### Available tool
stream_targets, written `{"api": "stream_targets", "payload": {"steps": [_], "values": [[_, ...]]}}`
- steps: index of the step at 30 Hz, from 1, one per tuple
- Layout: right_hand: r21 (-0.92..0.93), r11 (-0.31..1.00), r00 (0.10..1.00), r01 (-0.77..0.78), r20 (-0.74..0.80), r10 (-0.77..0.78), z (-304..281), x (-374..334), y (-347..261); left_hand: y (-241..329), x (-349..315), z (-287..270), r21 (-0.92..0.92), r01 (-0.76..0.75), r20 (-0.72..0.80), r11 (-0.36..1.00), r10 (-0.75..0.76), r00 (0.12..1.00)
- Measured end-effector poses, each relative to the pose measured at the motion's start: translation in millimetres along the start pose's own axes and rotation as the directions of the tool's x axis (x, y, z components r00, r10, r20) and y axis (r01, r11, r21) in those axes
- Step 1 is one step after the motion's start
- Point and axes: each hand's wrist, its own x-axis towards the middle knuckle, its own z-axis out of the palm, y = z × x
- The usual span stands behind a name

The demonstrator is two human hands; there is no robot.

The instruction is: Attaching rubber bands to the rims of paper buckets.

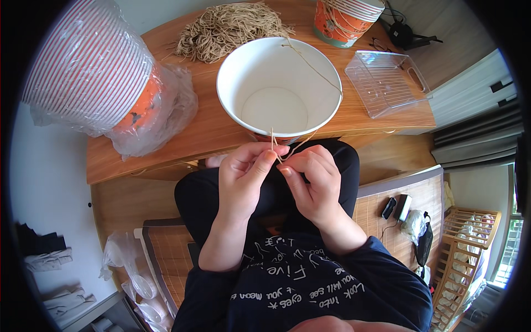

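A large paper bucket (237,77), white inside with some orange showing below its front rim, stands upright near the table's front edge. Thin tan cord (313,67) passes through its far rim and lies over the right side of the mouth. Just in front of the near rim, my left hand (241,176) pinches a piece of the cord between thumb and index finger, a short end sticking up. Close beside it, my right hand (316,180) pinches the cord too, with a loop showing between both hands. The exact crossing of the strands is partly hidden by my fingertips.
A plastic-wrapped stack of paper buckets (91,72) stands at left. Behind the bucket lies a heap of tan cords (227,29). Several nested orange buckets (345,22) with cords stand far right, near a clear plastic tray (381,105). The wooden table (119,160) curves toward me.
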Motion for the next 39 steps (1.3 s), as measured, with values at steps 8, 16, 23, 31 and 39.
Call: {"api": "stream_targets", "payload": {"steps": [8, 16, 23, 31, 39], "values": [[0.041, 0.999, 0.997, -0.036, 0.063, 0.033, -4, 1, 2, -2, -3, 2, -0.071, -0.009, 0.022, 0.997, 0.011, 1.000], [-0.148, 0.986, 0.997, 0.077, -0.001, -0.078, -3, 2, 3, -3, -7, -1, -0.089, -0.003, -0.004, 0.996, 0.003, 1.000], [-0.214, 0.977, 0.998, 0.019, -0.057, -0.032, -7, 1, -1, 3, -6, 5, 0.025, -0.075, -0.030, 0.997, 0.076, 0.997], [-0.006, 0.990, 0.985, 0.139, -0.100, -0.139, -5, -7, -7, -15, -10, 8, 0.053, -0.147, -0.095, 0.988, 0.152, 0.984], [-0.074, 0.985, 0.987, 0.154, -0.044, -0.157, 3, -13, -7, -6, -11, 12, -0.116, -0.101, -0.070, 0.988, 0.093, 0.993]]}}
